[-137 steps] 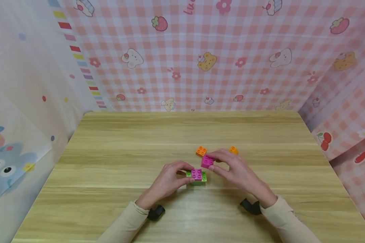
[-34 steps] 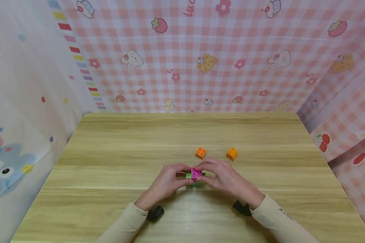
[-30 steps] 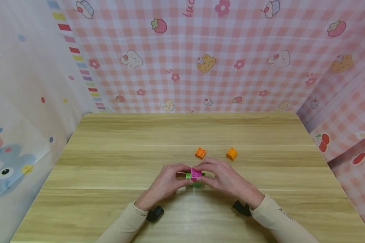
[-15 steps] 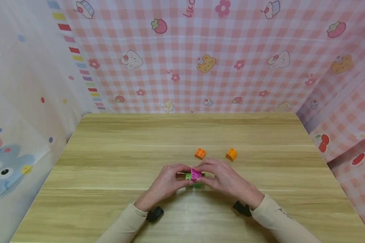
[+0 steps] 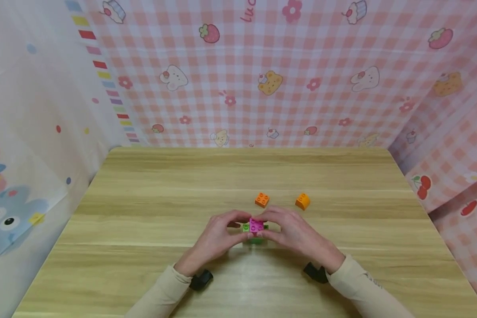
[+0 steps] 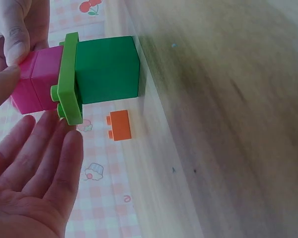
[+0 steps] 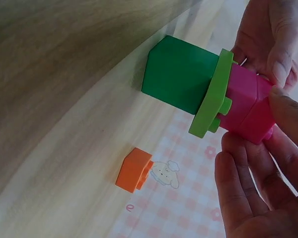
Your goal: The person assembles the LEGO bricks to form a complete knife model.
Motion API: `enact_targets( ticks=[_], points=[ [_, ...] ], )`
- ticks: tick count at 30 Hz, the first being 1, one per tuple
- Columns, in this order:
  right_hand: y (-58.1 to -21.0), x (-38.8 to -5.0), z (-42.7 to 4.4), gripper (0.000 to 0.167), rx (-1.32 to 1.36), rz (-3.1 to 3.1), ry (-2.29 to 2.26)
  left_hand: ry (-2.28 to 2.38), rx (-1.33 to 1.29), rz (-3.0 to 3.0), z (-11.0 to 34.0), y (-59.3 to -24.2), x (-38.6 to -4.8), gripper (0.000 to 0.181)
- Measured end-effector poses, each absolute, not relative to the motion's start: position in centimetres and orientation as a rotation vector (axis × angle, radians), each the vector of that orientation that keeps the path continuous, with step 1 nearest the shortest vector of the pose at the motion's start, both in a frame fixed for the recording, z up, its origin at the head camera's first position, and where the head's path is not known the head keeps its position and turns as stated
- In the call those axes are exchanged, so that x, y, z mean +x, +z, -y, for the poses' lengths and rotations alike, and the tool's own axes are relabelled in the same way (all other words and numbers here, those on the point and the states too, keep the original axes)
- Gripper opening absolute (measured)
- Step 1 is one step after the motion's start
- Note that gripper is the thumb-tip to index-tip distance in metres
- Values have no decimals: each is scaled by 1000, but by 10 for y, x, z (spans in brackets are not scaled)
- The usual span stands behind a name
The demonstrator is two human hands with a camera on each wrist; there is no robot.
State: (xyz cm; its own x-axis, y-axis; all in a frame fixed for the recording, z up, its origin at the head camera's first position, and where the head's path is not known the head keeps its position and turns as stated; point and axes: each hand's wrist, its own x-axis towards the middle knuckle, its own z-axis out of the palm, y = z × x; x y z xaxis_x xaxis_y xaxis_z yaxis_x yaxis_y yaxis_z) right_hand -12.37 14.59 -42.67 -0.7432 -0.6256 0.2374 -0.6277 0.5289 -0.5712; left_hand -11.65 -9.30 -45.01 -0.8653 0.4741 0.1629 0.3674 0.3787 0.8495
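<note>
Left hand and right hand are pinching the pink bricks, fingers closing narrow. Stack is standing upright on the bench: dark green brick, lime plate, lower pink brick, upper pink brick. Probably seating the top one. Orange 2x2 brick is lying at 12 o'clock, curved orange brick at 2. Next likely needs releasing, then grabbing an orange.
</note>
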Motion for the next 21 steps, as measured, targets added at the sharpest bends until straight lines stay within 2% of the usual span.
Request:
enact_targets(
  ticks=[10,16,21],
  points=[
    [-429,-123,-147,35,1077,2742,1047,1531,817,-2523,93,-452,-119,33],
    [-429,-129,-156,43,961,2746,1102,1533,827,-2526,92,-452,-118,31],
    [-427,-139,-161,37,853,2723,1134,1530,805,-2521,92,-451,-117,30]
  ],
)
